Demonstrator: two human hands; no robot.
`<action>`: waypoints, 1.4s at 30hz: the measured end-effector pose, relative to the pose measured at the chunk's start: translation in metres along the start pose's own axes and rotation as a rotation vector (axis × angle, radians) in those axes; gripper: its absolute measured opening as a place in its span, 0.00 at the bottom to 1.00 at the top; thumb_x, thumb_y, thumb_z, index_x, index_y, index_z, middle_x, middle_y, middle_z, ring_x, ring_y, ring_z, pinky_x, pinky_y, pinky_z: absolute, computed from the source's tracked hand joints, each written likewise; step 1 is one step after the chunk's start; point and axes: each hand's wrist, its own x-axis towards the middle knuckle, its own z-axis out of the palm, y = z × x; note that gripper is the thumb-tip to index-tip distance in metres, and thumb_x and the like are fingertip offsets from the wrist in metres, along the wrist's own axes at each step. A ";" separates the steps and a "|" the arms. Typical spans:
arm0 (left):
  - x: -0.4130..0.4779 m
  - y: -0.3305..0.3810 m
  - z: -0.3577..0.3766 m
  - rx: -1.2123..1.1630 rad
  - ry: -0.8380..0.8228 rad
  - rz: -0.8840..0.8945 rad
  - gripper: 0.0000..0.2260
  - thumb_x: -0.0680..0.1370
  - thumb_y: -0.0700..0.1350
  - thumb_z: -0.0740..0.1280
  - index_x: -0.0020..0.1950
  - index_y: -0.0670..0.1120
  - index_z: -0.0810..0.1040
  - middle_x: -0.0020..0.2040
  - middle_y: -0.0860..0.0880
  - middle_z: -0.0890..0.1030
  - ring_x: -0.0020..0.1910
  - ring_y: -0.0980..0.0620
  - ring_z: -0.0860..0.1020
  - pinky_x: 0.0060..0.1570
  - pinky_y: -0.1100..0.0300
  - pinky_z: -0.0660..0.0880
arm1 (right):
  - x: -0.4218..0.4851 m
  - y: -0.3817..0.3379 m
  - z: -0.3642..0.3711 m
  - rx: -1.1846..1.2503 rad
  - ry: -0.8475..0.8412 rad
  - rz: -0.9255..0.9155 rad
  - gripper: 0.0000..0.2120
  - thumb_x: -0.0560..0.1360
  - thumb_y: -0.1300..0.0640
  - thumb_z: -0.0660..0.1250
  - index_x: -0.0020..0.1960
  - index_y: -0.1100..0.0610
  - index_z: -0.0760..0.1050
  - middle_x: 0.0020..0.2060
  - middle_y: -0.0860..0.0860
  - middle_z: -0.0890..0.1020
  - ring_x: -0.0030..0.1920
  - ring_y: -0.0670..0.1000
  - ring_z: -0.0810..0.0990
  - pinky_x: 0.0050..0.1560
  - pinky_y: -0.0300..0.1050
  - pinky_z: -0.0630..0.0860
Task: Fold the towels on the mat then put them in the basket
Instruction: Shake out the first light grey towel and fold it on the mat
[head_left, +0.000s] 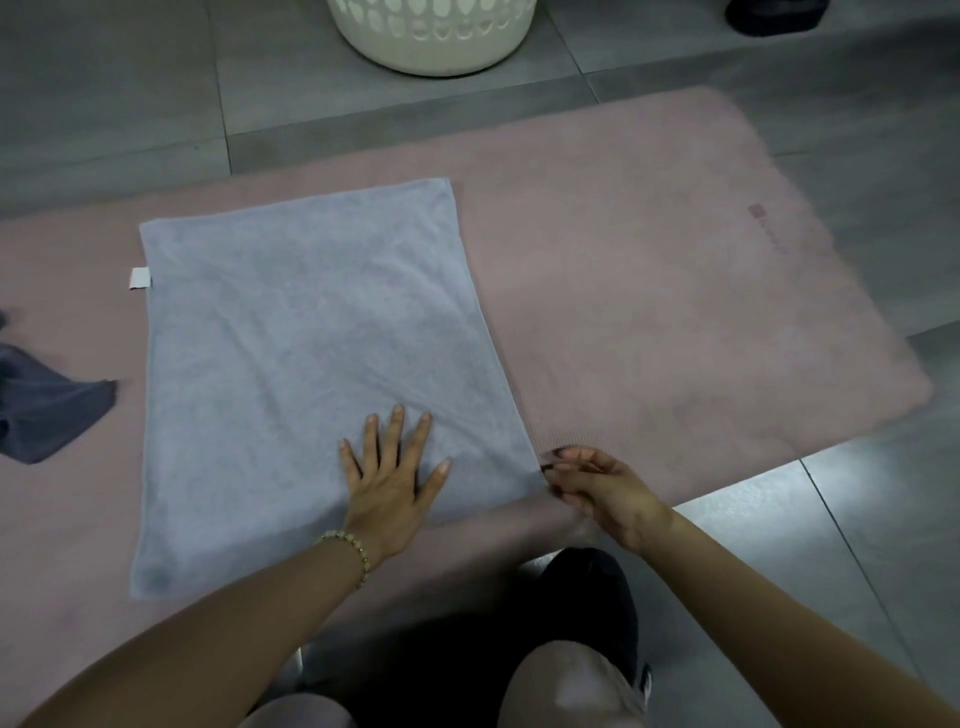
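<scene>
Pale blue towel (317, 364) lies spread on the pink mat (649, 291). The left hand (392, 483) presses flat on it, fingers splayed; the right hand (597, 488) pinches its near right corner. A crumpled dark grey towel (47, 405) sits at the mat's left edge. Beyond the mat stands the cream basket (431, 36), nothing lying between them.

Both forearms are seen bare, with no sleeves reaching the wrists. A beaded bracelet (349, 552) of pale, yellowish round beads is worn at the wrist of the left hand (390, 478). The right hand (597, 491) is shown without rings or a watch, and its nails appear dark. Light grey-beige legwear (566, 686) is seen at the knees, and a black shoe (589, 597) with a pale trim at its edge is worn below.
</scene>
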 end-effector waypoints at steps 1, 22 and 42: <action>-0.001 0.000 0.000 -0.002 0.006 0.014 0.39 0.62 0.73 0.21 0.71 0.60 0.29 0.71 0.57 0.27 0.71 0.50 0.27 0.69 0.43 0.28 | -0.003 0.001 -0.001 -0.060 -0.038 -0.041 0.09 0.71 0.70 0.69 0.47 0.60 0.75 0.38 0.54 0.81 0.32 0.46 0.80 0.37 0.35 0.79; -0.088 -0.199 -0.042 -0.659 0.337 -0.723 0.24 0.69 0.62 0.72 0.52 0.42 0.77 0.46 0.45 0.82 0.47 0.42 0.81 0.42 0.55 0.77 | 0.045 -0.008 0.062 -1.035 0.201 -0.387 0.22 0.62 0.46 0.74 0.49 0.59 0.78 0.42 0.53 0.83 0.44 0.54 0.82 0.41 0.40 0.71; -0.086 -0.215 -0.126 -1.541 -0.038 -0.775 0.09 0.78 0.41 0.64 0.53 0.39 0.79 0.45 0.45 0.85 0.40 0.52 0.83 0.38 0.63 0.80 | 0.035 -0.073 0.076 -0.447 -0.205 -0.087 0.23 0.65 0.54 0.73 0.59 0.51 0.75 0.47 0.50 0.84 0.39 0.50 0.81 0.40 0.44 0.78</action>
